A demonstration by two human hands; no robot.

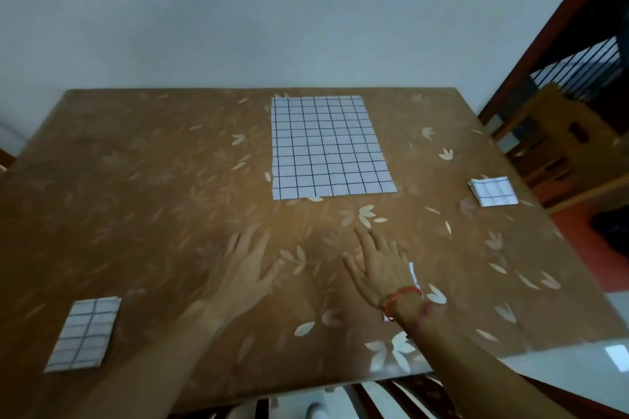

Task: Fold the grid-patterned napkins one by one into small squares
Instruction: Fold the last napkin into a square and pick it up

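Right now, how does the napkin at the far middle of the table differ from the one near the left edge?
The far napkin lies fully spread in a single flat layer, while the left napkin is folded into a compact rectangle with layered edges showing. The far napkin covers much more of the table and shows many grid cells; the left napkin shows only a few. Both are white with a dark grid, and neither hand touches them.

surface: brown leaf-patterned glossy tabletop (153, 180) | far centre: flat unfolded white grid-patterned napkin (328, 146) | right edge: small folded grid square (493, 191) | near left: folded grid napkin (85, 333) | near centre-right: partly hidden grid piece (413, 274)
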